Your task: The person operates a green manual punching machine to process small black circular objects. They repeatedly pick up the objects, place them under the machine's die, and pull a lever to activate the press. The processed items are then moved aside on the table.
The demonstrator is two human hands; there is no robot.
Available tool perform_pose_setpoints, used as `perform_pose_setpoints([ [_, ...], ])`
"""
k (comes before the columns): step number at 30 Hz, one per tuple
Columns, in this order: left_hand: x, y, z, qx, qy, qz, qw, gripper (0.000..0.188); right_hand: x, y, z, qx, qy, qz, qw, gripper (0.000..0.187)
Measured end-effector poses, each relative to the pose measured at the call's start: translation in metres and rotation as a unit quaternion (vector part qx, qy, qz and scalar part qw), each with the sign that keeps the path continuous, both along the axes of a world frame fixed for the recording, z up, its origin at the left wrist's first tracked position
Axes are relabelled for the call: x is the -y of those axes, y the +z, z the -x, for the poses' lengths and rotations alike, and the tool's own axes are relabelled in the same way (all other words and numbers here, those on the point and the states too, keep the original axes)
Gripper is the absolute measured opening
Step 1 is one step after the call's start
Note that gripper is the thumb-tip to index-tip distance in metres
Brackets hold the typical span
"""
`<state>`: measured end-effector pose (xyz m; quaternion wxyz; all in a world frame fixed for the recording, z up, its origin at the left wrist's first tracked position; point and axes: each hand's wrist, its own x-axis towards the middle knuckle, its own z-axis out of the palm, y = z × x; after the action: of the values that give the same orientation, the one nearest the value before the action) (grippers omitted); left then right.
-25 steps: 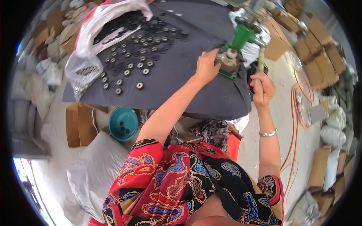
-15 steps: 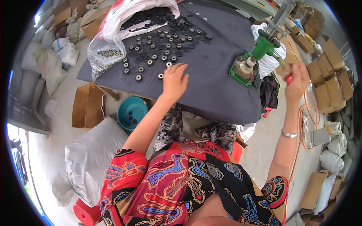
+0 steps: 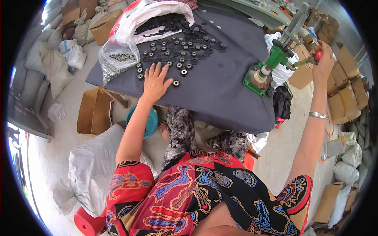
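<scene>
My left hand [image 3: 155,83] is open, its fingers spread at the near edge of a scatter of black round discs, many with a metal ring in the centre. One ringed disc [image 3: 176,83] sits by my thumb; another, ringed disc [image 3: 184,72], is a little farther off. At the right, my right hand [image 3: 325,65] is closed round the red ball knob [image 3: 319,56] on the lever of a green hand press [image 3: 275,56]. The press stands on the table's right side, its base [image 3: 256,80] lit, though I cannot tell what lies in it.
A dark cloth covers the table [image 3: 220,94]. Behind the discs lies a white bag [image 3: 151,8] of black discs, beside a clear bag [image 3: 118,61] of metal rings. Below stand a teal basin [image 3: 151,124], an open carton [image 3: 93,114] and a stuffed white sack [image 3: 92,165].
My left hand has moved left across the ringed discs, its fingers now spread. My right hand has gone up and outward, with the lever and red knob swung up.
</scene>
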<state>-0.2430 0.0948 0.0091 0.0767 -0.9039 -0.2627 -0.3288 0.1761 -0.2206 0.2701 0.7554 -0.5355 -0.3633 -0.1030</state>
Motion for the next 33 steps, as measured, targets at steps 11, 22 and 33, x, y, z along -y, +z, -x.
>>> perform_pose_setpoints([
  [11,-0.003,-0.023,-0.043,-0.027,-0.042,0.062,0.997,0.068,0.042,-0.009,-0.096,0.169,-0.117,0.178,0.962,0.039],
  [22,-0.019,-0.017,-0.059,-0.089,-0.049,0.100,0.990,0.068,0.024,-0.022,-0.105,0.238,-0.157,0.174,0.943,0.041],
  [33,-0.017,-0.019,-0.070,-0.146,-0.088,0.107,0.980,0.062,0.019,-0.022,-0.100,0.187,-0.125,0.127,0.966,0.031],
])
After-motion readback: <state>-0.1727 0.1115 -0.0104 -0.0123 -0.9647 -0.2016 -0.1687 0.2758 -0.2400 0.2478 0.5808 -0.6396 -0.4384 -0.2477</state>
